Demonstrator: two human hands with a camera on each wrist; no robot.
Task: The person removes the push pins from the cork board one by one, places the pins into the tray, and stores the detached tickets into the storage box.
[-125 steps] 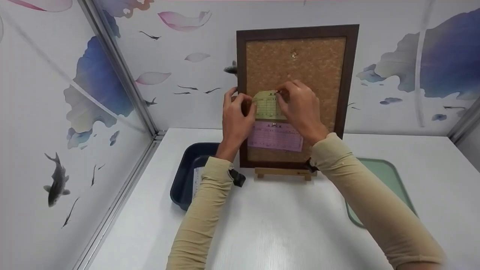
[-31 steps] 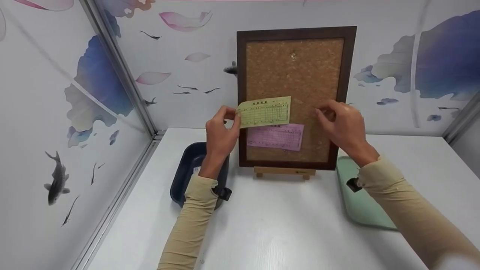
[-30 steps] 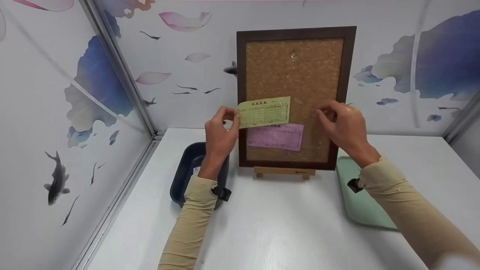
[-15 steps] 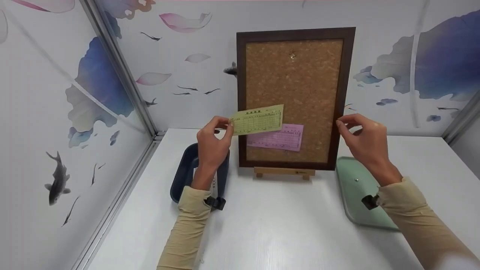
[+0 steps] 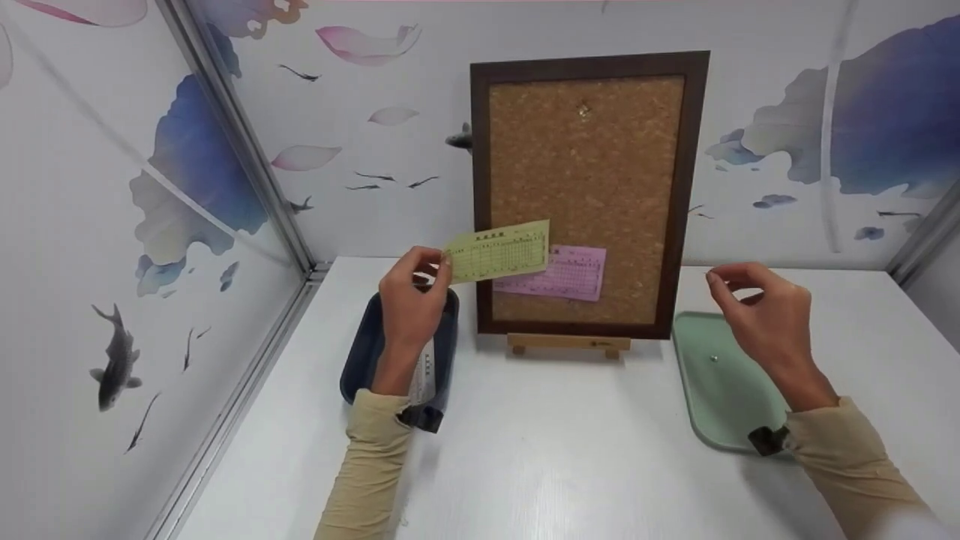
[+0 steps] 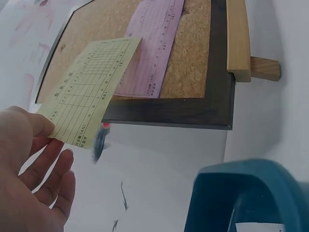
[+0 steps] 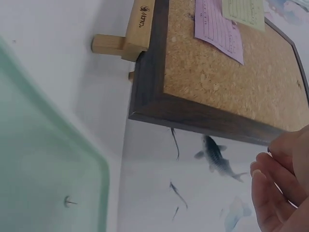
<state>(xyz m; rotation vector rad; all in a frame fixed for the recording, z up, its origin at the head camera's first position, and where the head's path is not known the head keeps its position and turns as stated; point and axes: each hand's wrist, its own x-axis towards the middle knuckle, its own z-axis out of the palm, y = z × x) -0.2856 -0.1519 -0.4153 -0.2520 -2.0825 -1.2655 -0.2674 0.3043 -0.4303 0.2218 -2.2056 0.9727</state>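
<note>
Thin yellow slip [image 5: 497, 251] (gridded, rectangular)

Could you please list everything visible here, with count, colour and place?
Cork board: one, tan cork in a dark brown frame, upright at the back of the table.
Wooden stand: one, light wood, under the board.
Pink slip: one, pink, on the lower cork.
Yellow-green slip: one, printed grid, held off the board at its left edge.
Pin on board: one, pale, near the top of the cork.
Blue tray: one, dark blue, left of the board, white paper inside.
Green tray: one, pale green, right of the board.
Pin in tray: one, silvery, on the green tray.
Table: one, white.
Left hand: pinches the yellow-green slip.
Right hand: above the green tray, fingertips pinched; anything between them is too small to tell.
</note>
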